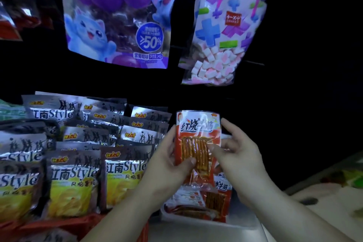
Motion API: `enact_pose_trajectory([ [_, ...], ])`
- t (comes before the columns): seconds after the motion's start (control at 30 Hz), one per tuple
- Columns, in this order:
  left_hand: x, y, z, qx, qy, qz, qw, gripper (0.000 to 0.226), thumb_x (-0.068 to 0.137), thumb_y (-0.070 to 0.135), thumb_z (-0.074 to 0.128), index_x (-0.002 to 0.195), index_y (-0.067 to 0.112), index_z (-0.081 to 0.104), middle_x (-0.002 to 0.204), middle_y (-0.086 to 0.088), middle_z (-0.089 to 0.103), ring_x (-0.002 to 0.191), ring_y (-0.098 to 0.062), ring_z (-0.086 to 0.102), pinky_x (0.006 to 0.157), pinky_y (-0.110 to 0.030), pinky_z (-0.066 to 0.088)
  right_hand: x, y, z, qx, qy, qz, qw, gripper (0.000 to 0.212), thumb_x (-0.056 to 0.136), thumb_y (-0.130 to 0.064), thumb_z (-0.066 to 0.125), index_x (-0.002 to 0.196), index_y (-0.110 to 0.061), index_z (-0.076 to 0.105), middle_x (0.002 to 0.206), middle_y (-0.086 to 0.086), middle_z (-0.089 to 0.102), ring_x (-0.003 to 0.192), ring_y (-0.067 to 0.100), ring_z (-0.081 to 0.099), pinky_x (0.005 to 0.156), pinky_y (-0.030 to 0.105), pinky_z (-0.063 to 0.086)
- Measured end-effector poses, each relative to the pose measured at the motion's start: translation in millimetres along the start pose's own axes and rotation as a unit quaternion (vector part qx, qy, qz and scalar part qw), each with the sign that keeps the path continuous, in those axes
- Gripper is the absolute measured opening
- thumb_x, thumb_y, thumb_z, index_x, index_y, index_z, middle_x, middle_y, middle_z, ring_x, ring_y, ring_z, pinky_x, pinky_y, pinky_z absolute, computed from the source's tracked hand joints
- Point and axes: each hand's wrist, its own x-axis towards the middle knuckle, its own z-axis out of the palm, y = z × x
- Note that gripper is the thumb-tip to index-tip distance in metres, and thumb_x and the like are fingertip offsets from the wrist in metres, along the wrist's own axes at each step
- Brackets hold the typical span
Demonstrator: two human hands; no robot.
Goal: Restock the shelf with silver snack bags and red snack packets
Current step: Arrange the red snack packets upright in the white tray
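Dark shelving fills the head view, with a purple grape candy bag point(117, 15) hanging at 12 o'clock and a marshmallow bag point(222, 35) at 1 o'clock. Silver snack bags point(78, 173) stand in crowded rows from 8 to 10 o'clock. Just right of centre, a red snack packet point(198, 133) is held upright above more red packets point(214, 200) lying at 5 o'clock. The left hand point(172, 155) pinches its lower left edge, thumb on the front; the right hand point(235, 149) pinches the right edge likewise. The packet looks light, thin and glossy, so it is likely slippery and bendy. Gripping the side seams, clear of the brittle-looking sticks inside, seems safest.
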Motion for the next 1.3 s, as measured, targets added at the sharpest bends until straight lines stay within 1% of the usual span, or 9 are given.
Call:
enact_pose_trajectory([
  [0.2, -18, 7, 10, 0.342, 0.113, 0.143, 0.922, 0.083, 0.086, 0.040, 0.077, 0.155, 0.043, 0.030, 0.141, 0.023, 0.038, 0.128, 0.004, 0.038, 0.103, -0.022, 0.040, -12, 7, 6, 0.036, 0.044, 0.016, 0.998, 0.045, 0.098, -0.013, 0.068, 0.137, -0.033, 0.058, 0.094, 0.002, 0.070, 0.079, 0.014, 0.069, 0.074, 0.037, 0.061],
  [0.4, -32, 28, 32, 0.092, 0.041, 0.082, 0.992, 0.067, 0.099, 0.011, 0.063, 0.148, 0.050, 0.040, 0.133, 0.025, 0.061, 0.124, 0.005, 0.057, 0.102, -0.027, 0.053, -19, -7, -1, 0.180, -0.092, 0.050, 0.978, 0.033, 0.105, -0.012, 0.055, 0.130, -0.032, 0.062, 0.105, -0.005, 0.078, 0.097, 0.010, 0.074, 0.088, 0.033, 0.060],
  [0.53, -30, 34, 19, 0.052, 0.048, 0.055, 0.996, 0.080, 0.101, -0.006, 0.052, 0.145, 0.056, 0.026, 0.105, 0.052, 0.059, 0.111, 0.024, 0.054, 0.092, -0.014, 0.053, -15, 4, -9, 0.026, -0.038, 0.009, 0.999, 0.047, 0.102, -0.018, 0.062, 0.139, -0.046, 0.054, 0.133, -0.012, 0.060, 0.107, 0.005, 0.064, 0.092, 0.031, 0.054],
  [0.67, -27, 28, 16, 0.009, 0.067, 0.032, 0.997, 0.075, 0.100, -0.008, 0.053, 0.147, 0.049, 0.037, 0.125, 0.022, 0.068, 0.103, 0.005, 0.068, 0.077, -0.021, 0.060, -13, 16, -15, 0.055, -0.092, 0.058, 0.993, 0.062, 0.096, -0.017, 0.071, 0.142, -0.053, 0.049, 0.119, -0.010, 0.069, 0.102, 0.013, 0.069, 0.086, 0.035, 0.059],
  [0.77, -23, 24, 15, 0.008, 0.046, 0.006, 0.999, 0.066, 0.098, -0.002, 0.060, 0.140, 0.047, 0.049, 0.135, 0.025, 0.058, 0.094, 0.019, 0.064, 0.075, -0.013, 0.057, -11, 18, -21, 0.044, -0.098, 0.021, 0.994, 0.063, 0.093, -0.003, 0.072, 0.139, -0.044, 0.056, 0.099, 0.000, 0.074, 0.088, 0.028, 0.071, 0.086, 0.049, 0.060],
  [0.9, -21, 14, 14, 0.044, 0.005, -0.023, 0.999, 0.078, 0.094, 0.003, 0.069, 0.145, 0.055, 0.041, 0.143, 0.020, 0.057, 0.126, -0.005, 0.060, 0.095, -0.050, 0.058, -6, 22, -24, 0.002, -0.095, -0.001, 0.995, 0.054, 0.096, -0.008, 0.069, 0.132, -0.047, 0.061, 0.113, -0.006, 0.067, 0.080, 0.032, 0.070, 0.066, 0.051, 0.061],
  [1.03, -18, 6, 14, 0.018, 0.024, -0.018, 0.999, 0.075, 0.094, -0.002, 0.067, 0.144, 0.050, 0.046, 0.138, 0.001, 0.062, 0.097, -0.017, 0.072, 0.067, -0.035, 0.062, -5, 28, -25, -0.028, -0.173, -0.001, 0.985, 0.067, 0.091, 0.003, 0.070, 0.120, -0.057, 0.060, 0.126, 0.002, 0.065, 0.092, 0.016, 0.070, 0.067, 0.023, 0.058],
  [1.17, -14, -5, 12, 0.078, 0.046, 0.046, 0.995, 0.064, 0.095, 0.003, 0.067, 0.135, 0.051, 0.054, 0.143, 0.018, 0.055, 0.128, -0.005, 0.057, 0.099, -0.038, 0.058, -2, 34, -22, -0.097, -0.127, -0.017, 0.987, 0.063, 0.091, -0.009, 0.076, 0.120, -0.061, 0.057, 0.121, 0.001, 0.064, 0.086, 0.007, 0.066, 0.064, 0.016, 0.053],
  [1.3, -16, -5, 17, 0.214, 0.076, 0.161, 0.960, 0.048, 0.095, -0.001, 0.061, 0.131, 0.030, 0.064, 0.133, 0.027, 0.053, 0.120, 0.003, 0.058, 0.099, -0.027, 0.055, -2, 29, -25, -0.046, -0.086, -0.023, 0.995, 0.044, 0.092, -0.041, 0.071, 0.127, -0.059, 0.052, 0.126, -0.021, 0.060, 0.106, -0.009, 0.062, 0.080, 0.013, 0.054],
])
